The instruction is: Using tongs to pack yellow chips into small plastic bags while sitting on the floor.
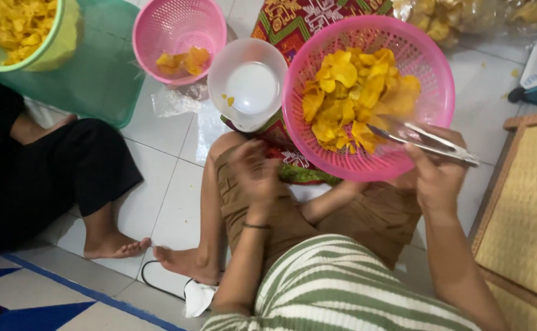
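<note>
A large pink mesh basket [432, 92] full of yellow chips [354, 98] rests in front of my lap. My right hand [437, 168] grips metal tongs [424, 140] whose tips reach into the chips. My left hand [253, 168] hovers blurred over my left knee, below a white plastic bowl [248, 86]; it seems to hold nothing, fingers loosely curled. The white bowl looks nearly empty, with a few chip crumbs.
A smaller pink basket [179, 30] with a few chips sits on a green lid [106, 79]. A green bowl [48, 52] of chips is at top left. Another person in black [48, 178] sits left. A woven mat [525, 214] lies right; a clear chip bag [464, 18] lies behind.
</note>
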